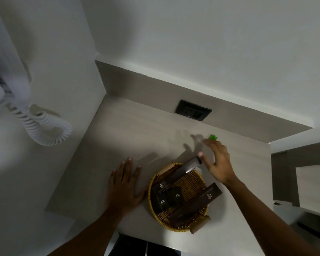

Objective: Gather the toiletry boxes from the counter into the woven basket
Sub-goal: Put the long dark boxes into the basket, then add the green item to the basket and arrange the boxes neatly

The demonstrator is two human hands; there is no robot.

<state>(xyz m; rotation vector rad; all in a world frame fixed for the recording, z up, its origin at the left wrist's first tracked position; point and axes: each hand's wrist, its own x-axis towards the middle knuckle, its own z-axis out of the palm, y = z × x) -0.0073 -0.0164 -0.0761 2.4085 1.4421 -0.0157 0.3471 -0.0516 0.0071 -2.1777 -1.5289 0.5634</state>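
Note:
The round woven basket (193, 182) sits on the pale counter near its front edge. Two long dark brown toiletry boxes lie in it: one (177, 175) leans over the far rim, the other (196, 205) pokes past the right rim. Two small dark boxes (175, 195) (162, 202) rest between them. My left hand (125, 185) lies flat on the counter just left of the basket, fingers spread. My right hand (218, 161) hovers behind the basket with fingers apart, its thumb tip at the far end of the leaning box. A small green item (213, 137) shows past the fingertips, partly hidden.
A black socket plate (193, 109) is set in the low back ledge. On the left wall hangs a white device with a coiled cord (44, 128). A wooden unit (314, 185) stands to the right of the counter.

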